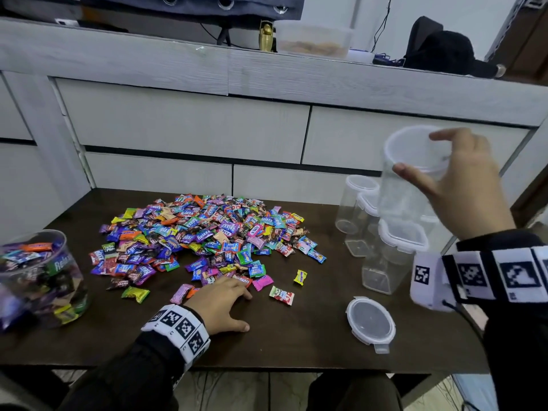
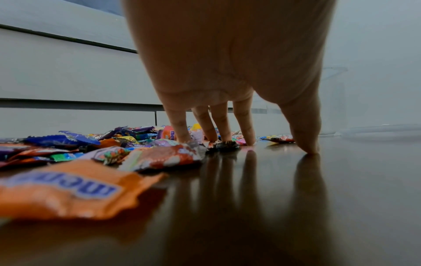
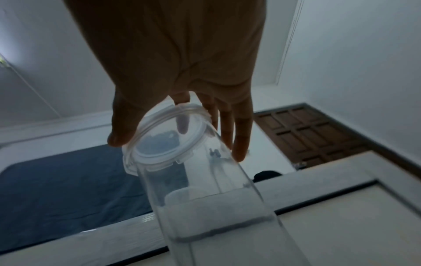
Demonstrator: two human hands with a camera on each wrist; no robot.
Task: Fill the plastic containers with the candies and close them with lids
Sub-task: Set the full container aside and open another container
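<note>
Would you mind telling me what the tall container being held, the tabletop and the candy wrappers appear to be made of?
Tall container in the right hand: clear, smooth plastic; the cabinet shows through it.
Tabletop: dark, glossy, probably laminate or varnished wood; it mirrors the fingers.
Candy wrappers: thin printed film, crinkled with serrated ends.

Black long sleeves cover both arms, each wrist wrapped in a white band printed with black square markers.

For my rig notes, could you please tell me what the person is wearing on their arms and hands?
Both hands are bare: no gloves or rings show on the left hand or the right hand. Each arm has a black long sleeve. Around each wrist sits a white band of square segments printed with black pixelated marker patterns; the right band also carries a white boxy unit bearing a marker.
</note>
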